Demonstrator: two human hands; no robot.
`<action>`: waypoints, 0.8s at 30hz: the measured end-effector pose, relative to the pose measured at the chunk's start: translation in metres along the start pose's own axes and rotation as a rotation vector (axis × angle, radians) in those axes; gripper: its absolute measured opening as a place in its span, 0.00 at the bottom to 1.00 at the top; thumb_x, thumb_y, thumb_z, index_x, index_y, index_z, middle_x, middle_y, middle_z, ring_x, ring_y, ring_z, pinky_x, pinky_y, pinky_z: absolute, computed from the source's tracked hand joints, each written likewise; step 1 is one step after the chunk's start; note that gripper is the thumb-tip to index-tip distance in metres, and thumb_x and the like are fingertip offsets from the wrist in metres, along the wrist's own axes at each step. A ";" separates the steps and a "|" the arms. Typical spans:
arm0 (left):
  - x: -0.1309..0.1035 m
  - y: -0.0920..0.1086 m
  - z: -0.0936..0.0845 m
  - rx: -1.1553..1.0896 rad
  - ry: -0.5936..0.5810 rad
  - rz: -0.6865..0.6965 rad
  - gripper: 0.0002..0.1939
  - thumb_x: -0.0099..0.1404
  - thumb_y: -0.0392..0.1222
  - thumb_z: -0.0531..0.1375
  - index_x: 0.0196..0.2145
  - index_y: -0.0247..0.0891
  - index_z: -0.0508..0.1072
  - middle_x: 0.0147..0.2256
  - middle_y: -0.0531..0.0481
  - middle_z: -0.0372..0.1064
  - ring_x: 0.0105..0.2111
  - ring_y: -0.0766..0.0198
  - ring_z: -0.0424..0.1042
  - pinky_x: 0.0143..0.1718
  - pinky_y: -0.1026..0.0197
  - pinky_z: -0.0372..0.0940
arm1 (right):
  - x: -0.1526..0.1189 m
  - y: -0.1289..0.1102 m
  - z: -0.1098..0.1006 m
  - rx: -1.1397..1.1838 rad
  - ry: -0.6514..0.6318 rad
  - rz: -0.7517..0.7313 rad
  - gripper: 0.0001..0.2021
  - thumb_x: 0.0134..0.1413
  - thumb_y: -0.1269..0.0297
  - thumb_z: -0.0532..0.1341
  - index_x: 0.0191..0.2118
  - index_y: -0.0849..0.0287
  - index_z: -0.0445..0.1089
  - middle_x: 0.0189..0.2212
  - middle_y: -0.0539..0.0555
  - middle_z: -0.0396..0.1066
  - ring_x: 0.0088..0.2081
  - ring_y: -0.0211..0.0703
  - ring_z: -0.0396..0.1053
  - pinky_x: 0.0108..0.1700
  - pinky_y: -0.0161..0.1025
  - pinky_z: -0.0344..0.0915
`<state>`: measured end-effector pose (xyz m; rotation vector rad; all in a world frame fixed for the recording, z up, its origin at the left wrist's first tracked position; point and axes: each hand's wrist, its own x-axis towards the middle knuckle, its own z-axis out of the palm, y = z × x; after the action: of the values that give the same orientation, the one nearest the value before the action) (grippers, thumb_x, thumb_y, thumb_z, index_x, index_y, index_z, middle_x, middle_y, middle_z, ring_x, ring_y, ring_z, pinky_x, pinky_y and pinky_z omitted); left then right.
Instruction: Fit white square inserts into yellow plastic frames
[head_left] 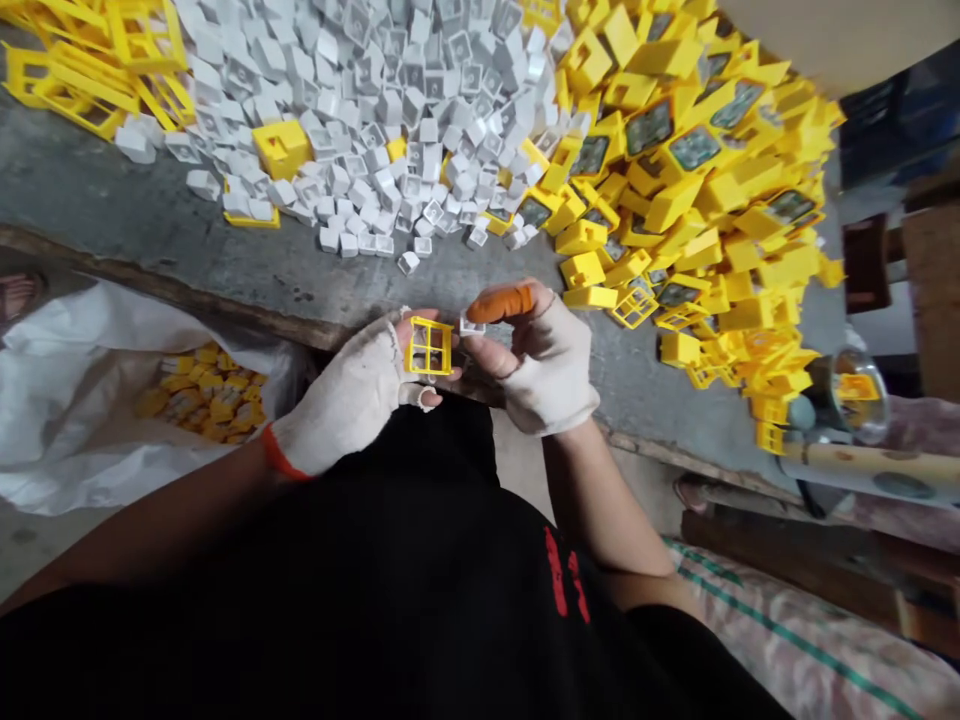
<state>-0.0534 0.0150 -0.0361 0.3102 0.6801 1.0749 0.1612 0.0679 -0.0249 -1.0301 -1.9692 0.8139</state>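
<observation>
My left hand [360, 385], in a white glove with bare fingertips, grips a small yellow plastic frame [430, 347] split by crossbars into square openings. Just right of it, my right hand [544, 350] pinches a small white plastic cube [472, 325] between thumb and forefinger. An orange cover wraps that forefinger. The cube and the frame are close together near the table's front edge; a narrow gap shows between them. Beyond both hands lies a heap of white cubes [405, 110], some showing hollow undersides.
Yellow housings [675, 180], many with dark panels, are heaped at the right of the grey table [360, 290]. More yellow frames [90, 60] lie at the far left. Below the left edge, a white sack [82, 400] holds yellow and white pieces. A patterned sack [817, 630] sits at lower right.
</observation>
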 end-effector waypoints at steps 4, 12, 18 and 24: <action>0.002 -0.011 0.006 0.016 -0.016 0.020 0.15 0.73 0.51 0.77 0.50 0.42 0.85 0.53 0.44 0.86 0.43 0.55 0.83 0.32 0.60 0.79 | -0.013 -0.003 0.013 -0.010 0.152 -0.025 0.17 0.73 0.39 0.70 0.47 0.47 0.83 0.45 0.56 0.84 0.49 0.58 0.82 0.59 0.62 0.78; -0.004 -0.017 0.010 -0.021 0.023 -0.011 0.20 0.65 0.53 0.84 0.47 0.41 0.87 0.44 0.48 0.85 0.39 0.59 0.80 0.35 0.61 0.79 | -0.021 -0.008 0.029 -0.098 0.209 -0.103 0.19 0.75 0.36 0.66 0.43 0.43 0.85 0.43 0.55 0.87 0.50 0.61 0.83 0.58 0.65 0.80; -0.012 -0.008 -0.007 0.020 0.025 0.030 0.24 0.62 0.57 0.85 0.47 0.41 0.89 0.46 0.46 0.86 0.39 0.57 0.81 0.32 0.61 0.78 | -0.015 -0.012 0.032 -0.079 0.038 -0.129 0.19 0.77 0.40 0.63 0.44 0.45 0.87 0.53 0.55 0.87 0.56 0.60 0.82 0.62 0.64 0.80; -0.023 0.004 -0.024 -0.001 0.224 0.116 0.21 0.68 0.58 0.79 0.48 0.42 0.86 0.44 0.44 0.87 0.38 0.53 0.82 0.31 0.59 0.74 | 0.053 0.023 0.022 -0.363 -0.120 -0.088 0.15 0.78 0.60 0.64 0.61 0.42 0.85 0.64 0.56 0.83 0.65 0.65 0.76 0.71 0.72 0.71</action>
<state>-0.0782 -0.0056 -0.0436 0.2324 0.8698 1.2326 0.1307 0.1197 -0.0372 -1.1089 -2.3038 0.4882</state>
